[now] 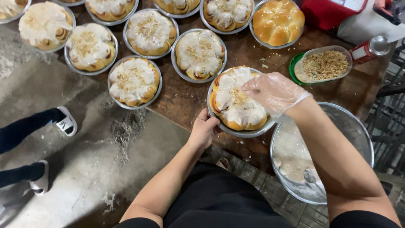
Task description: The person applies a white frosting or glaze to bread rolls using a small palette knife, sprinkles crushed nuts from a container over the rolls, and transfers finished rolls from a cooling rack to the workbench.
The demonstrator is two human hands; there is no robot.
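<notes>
My left hand [203,128] grips the near rim of a round foil pan [219,123] that holds a glazed cinnamon roll cake [236,101] on the wooden table [185,99]. My right hand [272,89], in a clear plastic glove, hovers over the cake's right side with fingers pinched together above the white icing, where a few nut crumbs lie. An oval clear tub of chopped nuts [324,64] sits to the right of that hand.
Several iced, nut-topped cakes [133,80] in foil pans fill the table's far side, plus one plain golden bun loaf [278,22]. A large glass bowl of icing [295,156] with a spoon stands near right. Another person's legs and sandals [65,121] are on the floor left.
</notes>
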